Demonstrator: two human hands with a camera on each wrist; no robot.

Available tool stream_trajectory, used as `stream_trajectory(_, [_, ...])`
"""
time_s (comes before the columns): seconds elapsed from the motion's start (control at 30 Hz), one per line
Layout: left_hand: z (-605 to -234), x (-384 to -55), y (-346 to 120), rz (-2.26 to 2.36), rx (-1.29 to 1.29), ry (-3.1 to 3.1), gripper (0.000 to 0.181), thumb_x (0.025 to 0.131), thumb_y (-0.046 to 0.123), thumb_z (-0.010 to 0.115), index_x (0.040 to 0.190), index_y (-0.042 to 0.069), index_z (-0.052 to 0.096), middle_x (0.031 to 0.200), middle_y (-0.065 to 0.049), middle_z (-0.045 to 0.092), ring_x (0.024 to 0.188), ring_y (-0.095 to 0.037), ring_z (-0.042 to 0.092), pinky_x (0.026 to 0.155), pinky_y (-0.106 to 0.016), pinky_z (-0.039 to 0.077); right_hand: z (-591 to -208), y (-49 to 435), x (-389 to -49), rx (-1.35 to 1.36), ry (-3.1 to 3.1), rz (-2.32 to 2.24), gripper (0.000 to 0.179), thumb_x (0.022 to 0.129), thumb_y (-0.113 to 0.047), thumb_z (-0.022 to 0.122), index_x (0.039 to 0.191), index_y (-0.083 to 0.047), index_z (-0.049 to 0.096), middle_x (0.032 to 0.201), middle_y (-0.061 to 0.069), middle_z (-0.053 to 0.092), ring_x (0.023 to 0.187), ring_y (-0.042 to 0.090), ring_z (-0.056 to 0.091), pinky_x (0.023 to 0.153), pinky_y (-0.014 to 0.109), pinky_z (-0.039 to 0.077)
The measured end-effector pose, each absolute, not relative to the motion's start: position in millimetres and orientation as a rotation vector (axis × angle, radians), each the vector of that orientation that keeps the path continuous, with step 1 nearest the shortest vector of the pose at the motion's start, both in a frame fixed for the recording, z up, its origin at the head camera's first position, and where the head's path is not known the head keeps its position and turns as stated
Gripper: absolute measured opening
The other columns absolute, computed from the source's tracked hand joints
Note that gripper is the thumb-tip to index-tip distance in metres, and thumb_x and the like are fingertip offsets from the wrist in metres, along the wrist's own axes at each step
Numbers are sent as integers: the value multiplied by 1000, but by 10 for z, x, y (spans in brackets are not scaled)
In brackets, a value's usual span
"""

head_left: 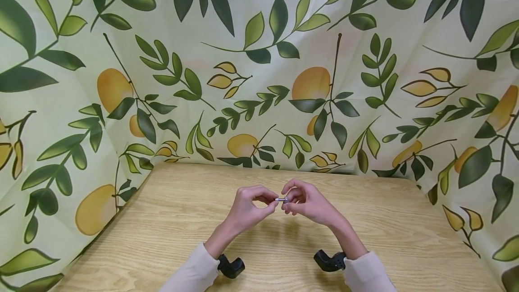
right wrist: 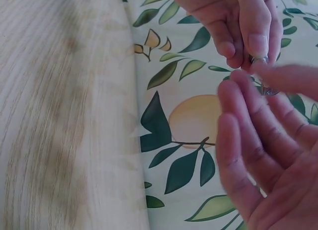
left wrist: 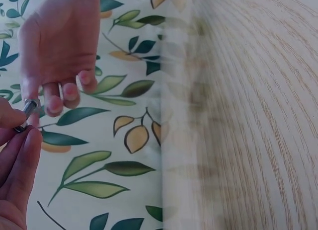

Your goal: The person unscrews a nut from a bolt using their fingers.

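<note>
A small silver metal rod with a wider end spans the gap between both hands, above the table. My left hand pinches one end of it between thumb and fingertips. Around the wider end on the other side curl the thumb and fingers of my right hand. In the right wrist view the right thumb crosses in front of the rod, hiding its middle. The left wrist view shows the rod slanting up from the left fingertips towards the right hand.
Below the hands lies a light wooden table. A cloth printed with leaves and orange fruit hangs behind it and along its sides. Black curved mounts sit at both wrists, beside the pale sleeves.
</note>
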State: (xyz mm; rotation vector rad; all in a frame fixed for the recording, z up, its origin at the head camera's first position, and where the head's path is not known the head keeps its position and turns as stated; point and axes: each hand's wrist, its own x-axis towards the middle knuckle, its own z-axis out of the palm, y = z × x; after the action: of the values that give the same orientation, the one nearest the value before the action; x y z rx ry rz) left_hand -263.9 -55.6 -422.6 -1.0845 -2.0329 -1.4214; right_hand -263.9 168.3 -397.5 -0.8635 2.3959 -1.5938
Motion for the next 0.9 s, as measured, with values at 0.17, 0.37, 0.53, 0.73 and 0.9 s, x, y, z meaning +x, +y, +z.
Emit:
stream_trajectory(0.17, [-4230,-2632,-554,-1426,-1080,-2021,12,86,-3,78,93,6,79,86,-7,79,75,-13,75,72,-24,65,-3980,1720,-2669,-861,2403,-1527,29,106,-22,57,116,5,63,90,18,74,78,22,73,69,39,65])
stream_trajectory(0.37, [-4234,-2631,-551,-1424,-1068,-2036,11,86,-2,78,93,7,79,87,-6,79,75,-13,75,72,-25,65,-3986,1738,-2675,-865,2400,-1491,27,107,-22,54,105,1,68,91,18,74,80,23,72,70,36,65])
stream_trajectory(0.53, [-4235,-2638,-545,-1437,-1062,-2049,11,86,-2,78,93,6,79,87,-6,79,75,-12,75,73,-24,65,-3981,1739,-2652,-834,2422,-1550,15,100,-11,64,107,2,66,91,15,74,83,31,72,70,43,66])
stream_trajectory(0.73, [-4247,-2640,-544,-1443,-1070,-2043,12,86,-3,78,93,6,79,87,-7,79,75,-12,75,72,-24,65,-3989,1711,-2648,-838,2434,-1580,16,94,-5,71,106,3,63,91,17,73,82,26,72,68,37,65])
stream_trajectory(0.9, [-4240,-2631,-555,-1438,-1062,-2037,12,86,-3,78,93,6,79,87,-7,79,75,-12,75,72,-24,65,-3988,1699,-2654,-851,2414,-1591,27,93,-5,73,114,6,61,92,20,73,78,16,72,66,33,64])
